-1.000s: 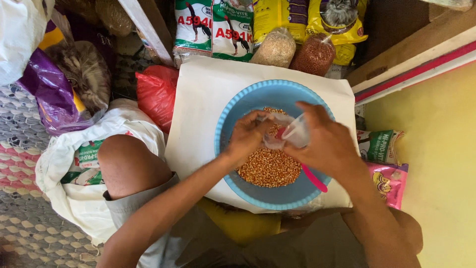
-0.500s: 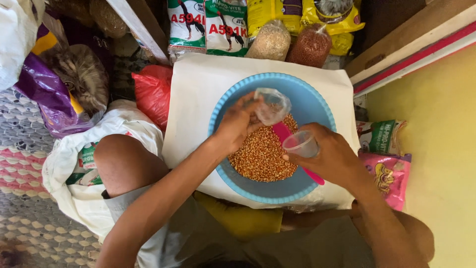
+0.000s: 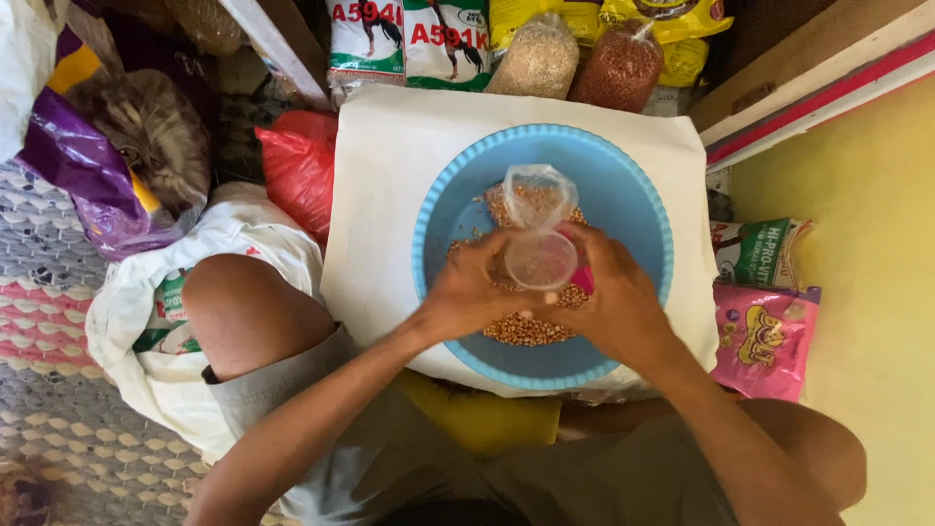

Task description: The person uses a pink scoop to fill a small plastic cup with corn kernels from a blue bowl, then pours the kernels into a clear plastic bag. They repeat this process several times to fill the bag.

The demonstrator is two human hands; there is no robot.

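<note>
Head camera, looking straight down: both hands meet at the centre of the frame over a blue plastic basin [image 3: 638, 209] holding brown grain [image 3: 526, 329]. Left hand [image 3: 467, 292] and right hand [image 3: 609, 302] each curl partway around a small clear cup [image 3: 541, 260], fingers gripping its sides. A clear plastic bag [image 3: 538, 195] sits just above the cup. Under the basin lies a white sheet [image 3: 380, 195]; a red bag [image 3: 302, 166] lies upper left.

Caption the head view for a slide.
Both hands, left hand and right hand, hold a small clear cup over a grain-filled blue basin.
</note>
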